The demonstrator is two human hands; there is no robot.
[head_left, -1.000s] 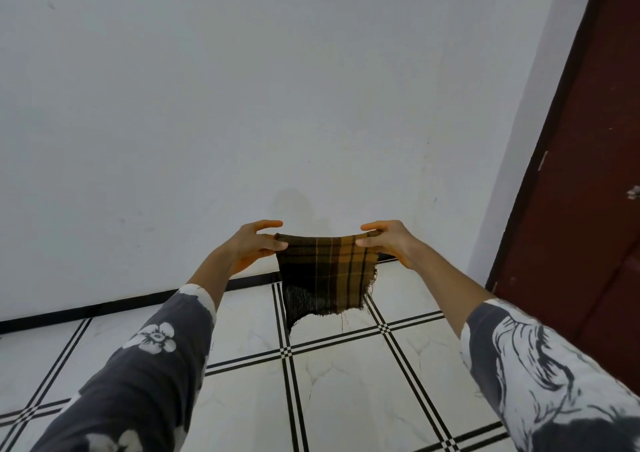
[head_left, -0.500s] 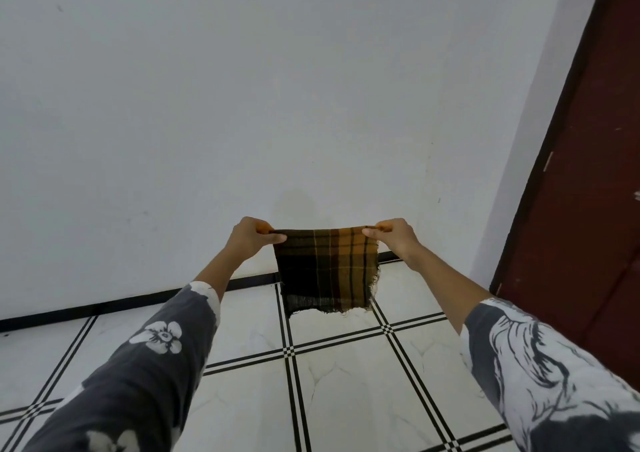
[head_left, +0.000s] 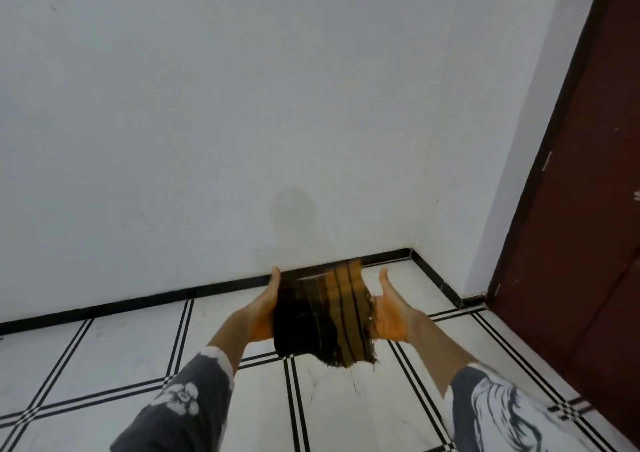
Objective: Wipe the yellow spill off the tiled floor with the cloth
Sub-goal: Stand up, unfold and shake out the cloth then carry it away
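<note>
Head view: dark brown-and-orange plaid cloth (head_left: 323, 320), judged limp, light, possibly damp, draped between left hand (head_left: 264, 308) and right hand (head_left: 389, 313), fingers spread flat; best gripped at edges.

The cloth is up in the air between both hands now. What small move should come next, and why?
Probably close both hands on the cloth again. It hangs above the floor, and the left hand and right hand flank it with open palms, so the grip looks loose and it may drop. No yellow spill shows on the tiles in view, so aim cannot be judged yet.
</note>
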